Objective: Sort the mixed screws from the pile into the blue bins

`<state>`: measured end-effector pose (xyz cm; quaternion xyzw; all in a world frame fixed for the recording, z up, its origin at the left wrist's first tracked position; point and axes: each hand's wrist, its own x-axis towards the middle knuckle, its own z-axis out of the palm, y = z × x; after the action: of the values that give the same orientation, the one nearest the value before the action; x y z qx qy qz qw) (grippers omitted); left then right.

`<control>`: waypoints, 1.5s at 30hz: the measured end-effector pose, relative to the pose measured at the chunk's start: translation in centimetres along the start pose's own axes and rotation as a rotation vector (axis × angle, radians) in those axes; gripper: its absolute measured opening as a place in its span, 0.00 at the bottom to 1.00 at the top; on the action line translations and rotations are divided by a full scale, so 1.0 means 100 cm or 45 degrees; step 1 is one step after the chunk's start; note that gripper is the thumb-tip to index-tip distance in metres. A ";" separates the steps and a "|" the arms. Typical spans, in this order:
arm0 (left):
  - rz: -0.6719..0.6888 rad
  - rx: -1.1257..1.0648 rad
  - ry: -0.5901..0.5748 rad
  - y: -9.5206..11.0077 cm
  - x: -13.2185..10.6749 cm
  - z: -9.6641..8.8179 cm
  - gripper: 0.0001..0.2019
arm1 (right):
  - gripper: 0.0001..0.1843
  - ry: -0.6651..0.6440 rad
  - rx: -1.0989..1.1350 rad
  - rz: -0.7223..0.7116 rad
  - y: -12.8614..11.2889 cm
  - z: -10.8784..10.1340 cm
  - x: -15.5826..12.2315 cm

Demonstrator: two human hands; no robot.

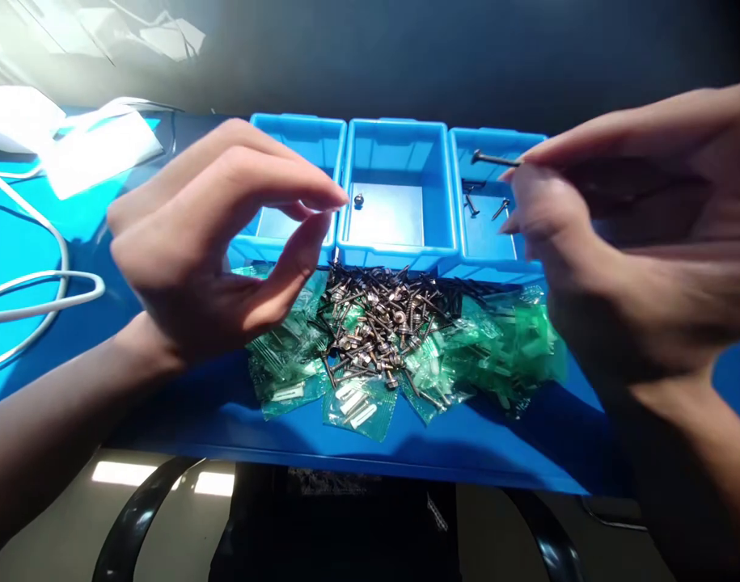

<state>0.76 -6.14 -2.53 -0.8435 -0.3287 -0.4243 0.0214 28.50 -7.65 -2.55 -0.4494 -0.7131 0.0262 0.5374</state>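
Observation:
My right hand [618,234], over the right-hand blue bin [503,263], pinches a long dark screw [496,159] between thumb and finger, its head pointing left. A few dark screws [471,206] lie inside that bin. My left hand [224,226] is raised in front of the left bin [297,123], thumb and forefinger tips pressed together; whatever is between them is hidden. Just past those fingertips, a small shiny bolt [358,200] shows against the middle bin [399,257]. Below the hands lies a pile of mixed screws [382,323].
Green-tinted clear packets [503,347] flank the pile, and one packet with white plugs [361,412] lies at its front. White cables [60,242] and a white box [103,153] occupy the left of the blue table [345,453]. Chair arms [139,517] stand below the near edge.

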 end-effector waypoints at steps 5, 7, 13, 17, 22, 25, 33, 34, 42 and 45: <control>0.172 0.064 -0.146 -0.026 0.002 0.006 0.13 | 0.07 -0.054 -0.300 -0.258 0.028 -0.004 0.015; 0.217 0.038 -0.242 -0.032 0.000 0.007 0.15 | 0.10 -0.174 -0.285 -0.439 0.023 -0.005 0.012; 0.221 0.030 -0.413 -0.028 -0.002 0.004 0.14 | 0.22 -0.380 -0.328 -0.814 0.006 -0.006 -0.002; 0.269 0.031 -0.361 -0.027 -0.003 0.004 0.14 | 0.22 -0.489 -0.520 -0.727 0.010 -0.011 0.001; 0.247 0.035 -0.394 -0.029 -0.005 0.002 0.13 | 0.13 -0.742 -0.694 -0.422 0.013 -0.009 0.001; 0.244 0.005 -0.406 -0.028 -0.004 0.002 0.13 | 0.07 -0.715 -0.640 -0.505 0.011 -0.006 -0.003; 0.289 0.100 -0.376 -0.023 -0.003 0.003 0.14 | 0.16 -0.544 -0.335 -0.899 -0.002 0.000 -0.007; 0.294 0.099 -0.371 -0.023 -0.004 0.002 0.14 | 0.15 -0.603 -0.314 -0.926 -0.006 0.002 -0.008; 0.405 0.081 -0.306 -0.026 -0.006 0.002 0.16 | 0.09 -0.804 -0.231 -0.875 -0.018 0.011 -0.015; 0.389 0.091 -0.315 -0.024 -0.006 0.002 0.15 | 0.06 -0.796 -0.178 -0.853 -0.014 0.010 -0.016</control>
<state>-0.75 -4.48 -3.62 -0.9279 -0.2118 -0.2974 0.0751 26.86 -9.07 -3.42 -0.1998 -0.9470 -0.0628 0.2437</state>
